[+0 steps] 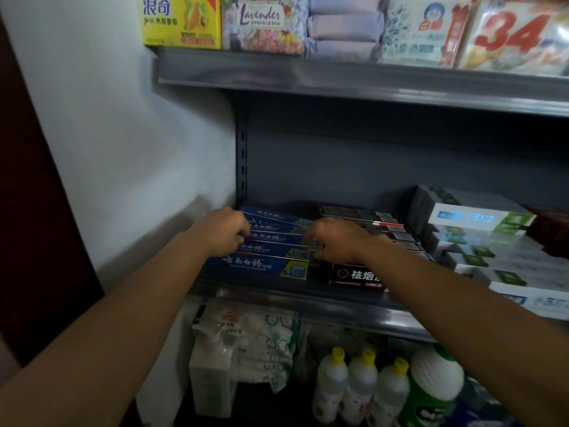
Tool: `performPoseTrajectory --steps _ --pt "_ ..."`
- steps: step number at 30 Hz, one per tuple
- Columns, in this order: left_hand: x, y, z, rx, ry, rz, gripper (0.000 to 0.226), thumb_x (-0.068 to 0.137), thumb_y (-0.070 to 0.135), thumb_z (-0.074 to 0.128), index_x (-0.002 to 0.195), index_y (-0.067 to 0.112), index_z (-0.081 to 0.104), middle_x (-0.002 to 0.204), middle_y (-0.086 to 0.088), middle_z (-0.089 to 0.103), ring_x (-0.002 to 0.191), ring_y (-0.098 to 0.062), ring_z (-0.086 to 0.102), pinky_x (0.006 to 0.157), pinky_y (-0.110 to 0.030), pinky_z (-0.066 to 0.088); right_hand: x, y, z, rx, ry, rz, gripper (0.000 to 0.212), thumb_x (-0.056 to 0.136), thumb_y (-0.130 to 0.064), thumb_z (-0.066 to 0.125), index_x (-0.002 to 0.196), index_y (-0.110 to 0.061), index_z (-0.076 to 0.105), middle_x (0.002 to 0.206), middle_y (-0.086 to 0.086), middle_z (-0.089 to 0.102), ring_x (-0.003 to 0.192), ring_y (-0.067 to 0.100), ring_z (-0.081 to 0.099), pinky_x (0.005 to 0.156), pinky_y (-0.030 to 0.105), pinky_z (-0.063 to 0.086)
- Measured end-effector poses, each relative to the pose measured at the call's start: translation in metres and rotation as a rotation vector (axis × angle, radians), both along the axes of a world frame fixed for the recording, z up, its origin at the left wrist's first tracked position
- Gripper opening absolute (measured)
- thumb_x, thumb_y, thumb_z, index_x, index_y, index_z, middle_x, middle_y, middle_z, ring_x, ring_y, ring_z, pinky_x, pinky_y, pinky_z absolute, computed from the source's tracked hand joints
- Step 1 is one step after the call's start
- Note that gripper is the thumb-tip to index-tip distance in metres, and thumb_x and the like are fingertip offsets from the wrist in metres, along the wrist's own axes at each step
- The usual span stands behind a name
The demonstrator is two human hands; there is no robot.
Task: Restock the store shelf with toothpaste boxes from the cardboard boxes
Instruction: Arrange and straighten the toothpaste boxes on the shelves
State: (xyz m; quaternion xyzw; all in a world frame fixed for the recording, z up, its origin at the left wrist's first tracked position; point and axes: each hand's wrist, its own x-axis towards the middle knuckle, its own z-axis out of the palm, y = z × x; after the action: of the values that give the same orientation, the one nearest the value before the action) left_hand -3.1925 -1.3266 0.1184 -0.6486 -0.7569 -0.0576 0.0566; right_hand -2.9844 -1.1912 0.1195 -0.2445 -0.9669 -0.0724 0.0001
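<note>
Several blue toothpaste boxes [271, 241] stand on edge in a row at the left end of the grey middle shelf [308, 298]. My left hand [223, 231] grips the left ends of the boxes with curled fingers. At their right ends my right hand [335, 241] holds them with bent fingers, between the blue row and a row of black toothpaste boxes [366, 229]. White-and-green toothpaste boxes [480, 235] are stacked further right. No cardboard box is in view.
The upper shelf [354, 78] carries a yellow box, a lavender pack and detergent packs. Below the middle shelf are white bottles with yellow caps [357, 386], a green-and-white bottle and plastic packages. A white wall [123, 149] borders the shelf on the left.
</note>
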Motion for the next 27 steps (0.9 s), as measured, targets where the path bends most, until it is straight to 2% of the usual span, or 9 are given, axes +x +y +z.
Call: performPoseTrajectory --steps 3,8,12,16,17,19,21,27 --pt "-0.009 0.004 0.002 0.008 -0.007 0.026 0.025 0.091 0.01 0.057 0.112 0.012 0.07 0.113 -0.006 0.067 0.104 -0.023 0.06 0.09 -0.034 0.048 -0.002 0.004 0.001 0.002 0.008 -0.013 0.022 0.088 -0.021 0.059 0.109 -0.018 0.064 0.117 0.009 0.059 0.108 0.028 0.056 0.085 0.035 0.047" --pt "-0.018 0.012 -0.004 -0.051 0.028 0.001 0.028 0.09 0.006 0.056 0.111 0.015 0.071 0.112 -0.004 0.069 0.101 -0.021 0.061 0.09 -0.035 0.048 -0.006 0.008 0.003 0.014 -0.02 -0.012 0.024 0.09 -0.015 0.059 0.114 -0.016 0.064 0.118 0.012 0.059 0.107 0.03 0.057 0.077 0.03 0.04" --pt "-0.021 0.014 -0.007 -0.046 0.019 -0.021 0.027 0.089 0.005 0.056 0.109 0.014 0.073 0.11 -0.002 0.07 0.101 -0.019 0.062 0.092 -0.034 0.048 -0.011 0.011 0.002 0.01 -0.014 -0.006 0.011 0.085 -0.009 0.057 0.084 -0.019 0.061 0.103 0.011 0.058 0.097 0.031 0.058 0.07 0.029 0.037" --pt "-0.029 0.011 -0.009 -0.048 0.002 -0.005 0.024 0.089 0.006 0.057 0.105 0.012 0.074 0.107 -0.003 0.071 0.099 -0.02 0.063 0.09 -0.035 0.049 -0.016 0.009 0.003 -0.028 -0.003 0.011 0.028 0.083 -0.005 0.058 0.071 -0.03 0.053 0.094 0.006 0.05 0.094 0.026 0.053 0.071 0.027 0.032" --pt "-0.031 0.01 -0.009 -0.042 -0.009 0.004 0.024 0.09 0.006 0.057 0.106 0.012 0.074 0.108 -0.004 0.07 0.1 -0.02 0.062 0.09 -0.034 0.048 -0.017 0.009 0.003 -0.041 0.001 0.019 0.027 0.083 -0.005 0.059 0.074 -0.031 0.057 0.094 0.005 0.052 0.096 0.026 0.054 0.072 0.026 0.033" --pt "-0.033 0.008 -0.009 -0.027 -0.022 0.021 0.024 0.089 0.006 0.058 0.107 0.012 0.073 0.11 -0.005 0.07 0.103 -0.021 0.062 0.09 -0.031 0.047 -0.021 0.01 0.002 -0.067 0.018 0.036 0.026 0.082 -0.005 0.061 0.097 -0.023 0.071 0.105 0.006 0.06 0.101 0.026 0.056 0.078 0.027 0.042" --pt "-0.034 0.005 -0.009 -0.019 -0.02 0.032 0.025 0.089 0.005 0.058 0.108 0.012 0.073 0.112 -0.006 0.069 0.104 -0.021 0.061 0.091 -0.03 0.046 -0.024 0.01 0.003 -0.084 0.019 0.043 0.031 0.082 -0.007 0.064 0.109 -0.02 0.071 0.111 0.007 0.063 0.103 0.025 0.057 0.086 0.029 0.047" --pt "-0.034 0.002 -0.007 -0.05 0.0 0.023 0.027 0.089 0.006 0.058 0.112 0.011 0.071 0.115 -0.007 0.067 0.106 -0.022 0.059 0.091 -0.032 0.045 -0.025 0.01 0.007 -0.173 0.031 0.071 0.018 0.087 -0.019 0.066 0.102 -0.012 0.072 0.101 0.004 0.069 0.091 0.016 0.056 0.082 0.026 0.047"
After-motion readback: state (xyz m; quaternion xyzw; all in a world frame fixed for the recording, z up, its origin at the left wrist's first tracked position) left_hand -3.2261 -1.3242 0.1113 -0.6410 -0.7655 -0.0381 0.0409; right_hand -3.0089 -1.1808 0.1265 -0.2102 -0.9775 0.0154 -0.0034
